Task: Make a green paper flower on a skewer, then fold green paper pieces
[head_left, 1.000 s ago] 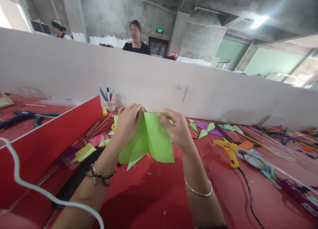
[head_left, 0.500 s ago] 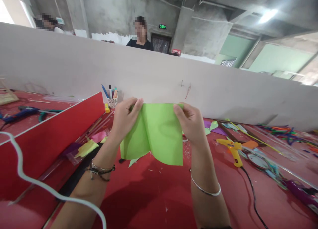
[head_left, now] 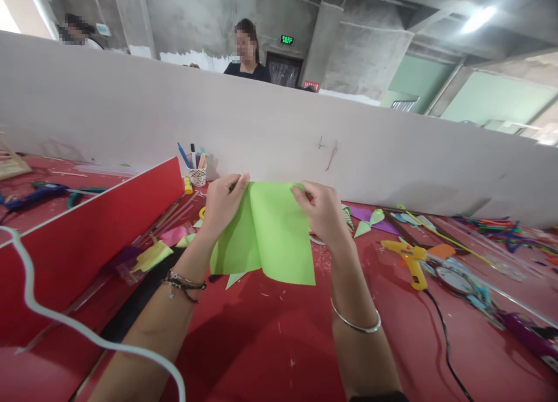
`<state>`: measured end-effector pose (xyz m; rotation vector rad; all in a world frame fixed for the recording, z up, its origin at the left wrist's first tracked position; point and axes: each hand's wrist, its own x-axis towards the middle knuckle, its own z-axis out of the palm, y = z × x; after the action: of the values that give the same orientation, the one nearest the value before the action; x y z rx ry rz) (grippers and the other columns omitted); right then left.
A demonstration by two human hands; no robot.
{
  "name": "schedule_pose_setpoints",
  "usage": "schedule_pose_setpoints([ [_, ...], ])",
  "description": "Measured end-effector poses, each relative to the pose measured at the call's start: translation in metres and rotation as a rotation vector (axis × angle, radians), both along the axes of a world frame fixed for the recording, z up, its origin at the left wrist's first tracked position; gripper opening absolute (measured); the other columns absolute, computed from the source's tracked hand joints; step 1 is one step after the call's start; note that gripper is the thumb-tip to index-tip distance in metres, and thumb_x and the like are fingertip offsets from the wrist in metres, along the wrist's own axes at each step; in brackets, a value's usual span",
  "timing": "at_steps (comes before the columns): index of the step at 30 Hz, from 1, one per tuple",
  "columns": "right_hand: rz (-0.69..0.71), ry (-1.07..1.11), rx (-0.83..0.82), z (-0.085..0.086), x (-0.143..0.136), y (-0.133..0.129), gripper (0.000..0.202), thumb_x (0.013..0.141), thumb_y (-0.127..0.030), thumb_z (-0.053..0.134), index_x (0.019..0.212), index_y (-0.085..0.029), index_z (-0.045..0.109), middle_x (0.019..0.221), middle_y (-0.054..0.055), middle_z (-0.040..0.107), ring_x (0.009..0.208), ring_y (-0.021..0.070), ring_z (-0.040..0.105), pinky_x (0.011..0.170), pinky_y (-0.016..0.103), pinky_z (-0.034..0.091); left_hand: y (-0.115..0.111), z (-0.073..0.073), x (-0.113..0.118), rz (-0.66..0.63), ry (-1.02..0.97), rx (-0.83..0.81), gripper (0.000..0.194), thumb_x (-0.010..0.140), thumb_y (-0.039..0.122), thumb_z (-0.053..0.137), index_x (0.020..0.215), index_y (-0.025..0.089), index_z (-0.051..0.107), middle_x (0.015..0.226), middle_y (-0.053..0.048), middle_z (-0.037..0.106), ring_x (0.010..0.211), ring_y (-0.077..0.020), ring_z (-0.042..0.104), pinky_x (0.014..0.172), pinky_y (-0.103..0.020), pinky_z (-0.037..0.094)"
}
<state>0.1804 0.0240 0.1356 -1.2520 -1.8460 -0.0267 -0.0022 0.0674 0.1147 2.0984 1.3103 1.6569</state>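
Observation:
A sheet of bright green paper point(head_left: 281, 233) hangs above the red table, bowed along an upright line left of its middle. My left hand point(head_left: 225, 207) pinches its upper left edge between thumb and fingers. At the upper right corner, my right hand point(head_left: 320, 207) is closed on the same sheet, thumb in front. Behind the paper's lower edge, a pale green pointed scrap point(head_left: 235, 280) shows in part. Beyond my right hand lie light green leaf-shaped cutouts point(head_left: 362, 228) and a purple sheet point(head_left: 383, 224).
A yellow glue gun point(head_left: 412, 259) with a black cord lies at right, near colourful pipe cleaners point(head_left: 501, 233). A red divider point(head_left: 100, 239) stands at left. A pen cup point(head_left: 197, 175) is by the white partition point(head_left: 261, 123). A white cable point(head_left: 87, 329) crosses the lower left. Two people are behind the partition.
My right hand has moved left, closer to my left hand, and the paper bows more between them. Both hands still grip the sheet. The camera view has shifted slightly.

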Motion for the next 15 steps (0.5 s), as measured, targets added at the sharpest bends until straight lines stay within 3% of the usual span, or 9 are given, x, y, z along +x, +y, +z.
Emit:
schedule_pose_setpoints([
  [5, -0.06, -0.107, -0.042, -0.007, 0.001, 0.008, 0.035, 0.083, -0.031, 0.042, 0.056, -0.018, 0.023, 0.051, -0.005, 0.023, 0.048, 0.0067, 0.021, 0.048, 0.024, 0.016, 0.013, -0.014, 0.0, 0.058, -0.005, -0.069, 0.037, 0.082, 0.032, 0.04, 0.051, 0.017, 0.026, 0.051, 0.004, 0.021, 0.048, -0.0081, 0.025, 0.047, -0.023, 0.018],
  [10, -0.085, -0.07, -0.014, -0.009, 0.009, 0.012, 0.036, 0.083, -0.032, 0.042, 0.056, -0.018, 0.023, 0.05, -0.005, 0.022, 0.048, 0.0069, 0.022, 0.048, 0.023, 0.016, 0.017, -0.013, -0.006, 0.107, -0.019, -0.094, 0.037, 0.082, 0.035, 0.039, 0.05, 0.016, 0.038, 0.048, 0.005, 0.022, 0.045, -0.008, 0.025, 0.046, -0.023, 0.018],
  [12, -0.072, -0.036, -0.002, -0.008, 0.011, 0.012, 0.035, 0.083, -0.033, 0.042, 0.056, -0.018, 0.025, 0.05, -0.005, 0.023, 0.047, 0.007, 0.022, 0.047, 0.023, 0.017, 0.017, -0.011, -0.009, 0.054, 0.011, -0.146, 0.038, 0.082, 0.039, 0.038, 0.053, 0.016, 0.046, 0.047, 0.005, 0.027, 0.044, -0.0081, 0.027, 0.044, -0.023, 0.02],
  [15, -0.053, 0.032, 0.041, -0.007, 0.014, 0.011, 0.031, 0.085, -0.033, 0.038, 0.059, -0.018, 0.031, 0.052, -0.005, 0.027, 0.048, 0.007, 0.025, 0.047, 0.022, 0.019, 0.016, -0.01, -0.014, -0.142, 0.15, -0.287, 0.035, 0.079, 0.045, 0.042, 0.067, 0.016, 0.058, 0.056, 0.002, 0.048, 0.05, -0.0095, 0.041, 0.048, -0.021, 0.03],
])
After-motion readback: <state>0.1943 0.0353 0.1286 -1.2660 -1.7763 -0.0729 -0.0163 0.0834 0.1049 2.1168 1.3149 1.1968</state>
